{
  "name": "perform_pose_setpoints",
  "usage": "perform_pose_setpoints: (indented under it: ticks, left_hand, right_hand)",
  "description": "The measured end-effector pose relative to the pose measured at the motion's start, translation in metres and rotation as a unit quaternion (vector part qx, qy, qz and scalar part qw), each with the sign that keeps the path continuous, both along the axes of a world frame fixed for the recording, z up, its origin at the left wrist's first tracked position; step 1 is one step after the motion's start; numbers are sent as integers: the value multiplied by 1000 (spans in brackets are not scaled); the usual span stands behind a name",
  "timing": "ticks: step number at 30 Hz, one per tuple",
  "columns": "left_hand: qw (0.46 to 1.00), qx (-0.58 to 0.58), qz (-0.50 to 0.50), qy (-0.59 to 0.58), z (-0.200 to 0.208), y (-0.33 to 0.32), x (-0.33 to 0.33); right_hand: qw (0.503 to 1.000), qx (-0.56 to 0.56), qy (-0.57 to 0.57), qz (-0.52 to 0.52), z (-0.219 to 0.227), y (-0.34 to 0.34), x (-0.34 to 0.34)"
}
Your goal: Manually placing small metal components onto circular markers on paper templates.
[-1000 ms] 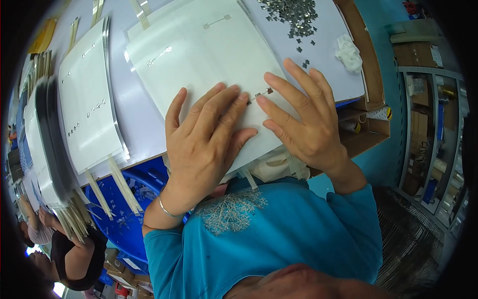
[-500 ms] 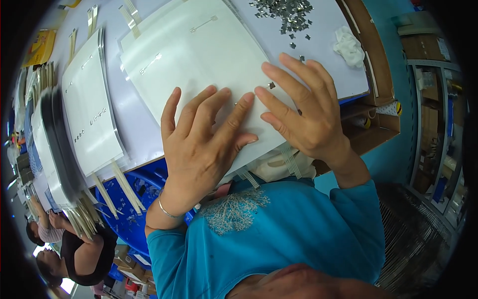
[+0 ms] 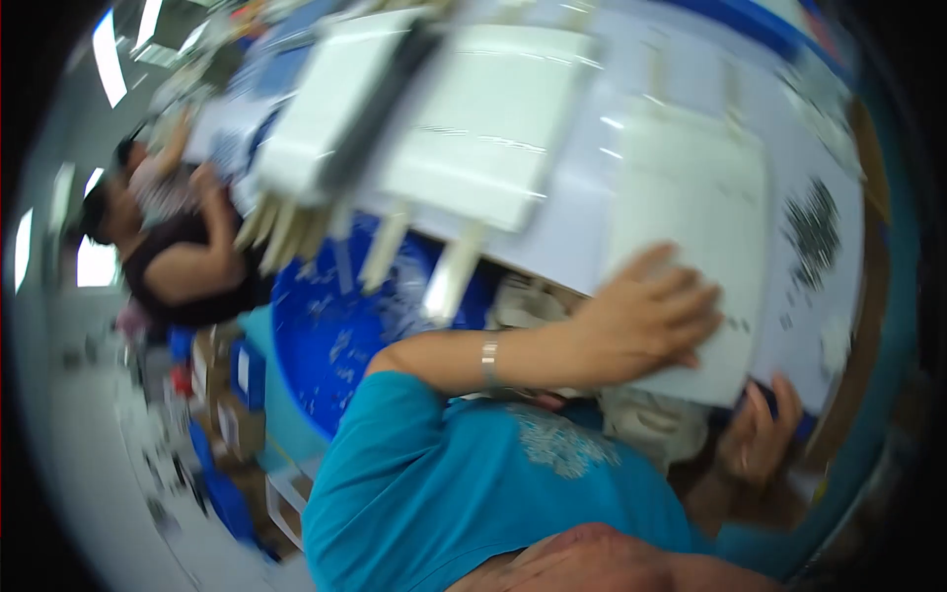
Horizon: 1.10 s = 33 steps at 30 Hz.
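My left hand (image 3: pixel 651 321) lies over the lower part of a white flat sheet (image 3: pixel 691 187), its fingers bent but apart and smeared by motion. A few small dark pieces (image 3: pixel 737 324) sit on the sheet just beyond those fingertips. At the sheet's lower right corner, by the table's near edge, is my right hand (image 3: pixel 764 434). Its fingers are blurred against something dark, and I cannot tell whether it holds anything. Pale strips (image 3: pixel 732 89) stick out from the sheet's far end. A heap of small shiny metal pieces (image 3: pixel 814 232) lies to the right.
Left of the sheet lie another stack of white sheets (image 3: pixel 493 118) and a thicker stack (image 3: pixel 335 109), both with strips hanging over the edge. A large blue tub (image 3: pixel 316 335) with scraps stands below. Another person (image 3: pixel 187 252) sits at the far left; white cloth (image 3: pixel 837 345) lies right.
The view has swung left and is blurred. My right hand has left the sheet's surface for the table's near edge, while my left hand stays over the sheet.
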State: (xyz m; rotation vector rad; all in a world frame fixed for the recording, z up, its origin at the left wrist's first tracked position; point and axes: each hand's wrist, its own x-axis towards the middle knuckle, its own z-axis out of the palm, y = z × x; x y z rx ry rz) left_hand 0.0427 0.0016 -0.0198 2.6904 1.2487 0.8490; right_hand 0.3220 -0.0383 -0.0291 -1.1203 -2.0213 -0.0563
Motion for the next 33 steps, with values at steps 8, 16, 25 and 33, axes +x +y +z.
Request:
perform_pose_setpoints:
  ticks: [8, 16, 25, 33]
  left_hand:
    - [995, 40, 5, -92, -18, 1, 19]
    - [963, 139, -8, -232, -3, -6, 4]
    - [929, 66, 170, -322, -97, -117, -73]
    - [955, 109, 209, -182, -130, -109, -76]
  right_hand:
    - [901, -190, 336, -199, -150, -39, 81]
    - [865, -383, 273, -174, -169, -21, 31]
    - [874, -401, 246, -121, -160, -17, -36]
    - [878, -418, 206, -107, -145, -40, -87]
